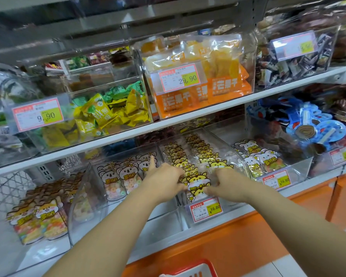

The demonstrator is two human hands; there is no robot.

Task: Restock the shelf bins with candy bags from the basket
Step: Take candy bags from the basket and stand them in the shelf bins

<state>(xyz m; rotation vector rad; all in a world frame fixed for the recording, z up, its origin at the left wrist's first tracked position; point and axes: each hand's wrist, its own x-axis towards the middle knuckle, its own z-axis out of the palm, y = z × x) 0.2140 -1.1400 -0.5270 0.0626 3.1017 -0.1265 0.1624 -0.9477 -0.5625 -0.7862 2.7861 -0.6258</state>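
Yellow cat-printed candy bag (197, 185) stood at the front of the clear bin (241, 154), pinched at its left edge by the left hand (164, 174) and at its right edge by the right hand (224, 181), fingers curled. The red basket (188, 269) lay below that bin.

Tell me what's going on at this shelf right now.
A person is restocking candy. The left hand and right hand grip the front yellow candy bag by its sides, in the middle clear bin, which holds rows of the same bags. The red basket shows at the bottom edge of the view.
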